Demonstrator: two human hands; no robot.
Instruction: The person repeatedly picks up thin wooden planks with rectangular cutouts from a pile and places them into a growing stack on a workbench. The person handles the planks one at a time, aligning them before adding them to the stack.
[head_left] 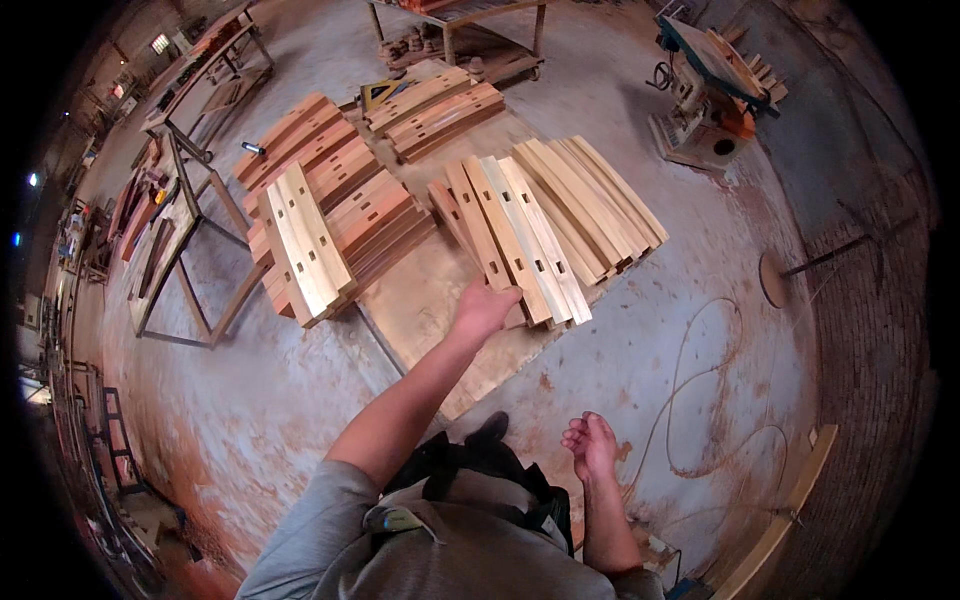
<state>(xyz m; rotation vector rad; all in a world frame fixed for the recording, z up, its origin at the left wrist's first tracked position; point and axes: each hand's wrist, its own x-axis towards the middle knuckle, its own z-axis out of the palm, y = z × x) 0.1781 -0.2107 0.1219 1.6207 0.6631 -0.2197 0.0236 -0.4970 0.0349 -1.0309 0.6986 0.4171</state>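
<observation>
My left hand [487,308] reaches out over the pile and closes on the near end of a pale wooden slat [499,236] with small rectangular slots cut through it. Its fingers are partly hidden at the board's end. Beside that slat lie more slotted ones, among them a whitish slat [539,230]. Plain pale slats [590,205] are stacked against them on the right. Low in front of my body hangs my right hand [590,447], fingers curled in, with nothing visible in it.
Reddish slotted slats [365,210] are piled at left, topped by pale boards [305,240]. A farther stack [440,120] lies behind. Under them is a plywood sheet [410,300]. A wooden trestle [190,230] stands left, a machine [710,90] far right, and a cable [675,400] trails across the floor.
</observation>
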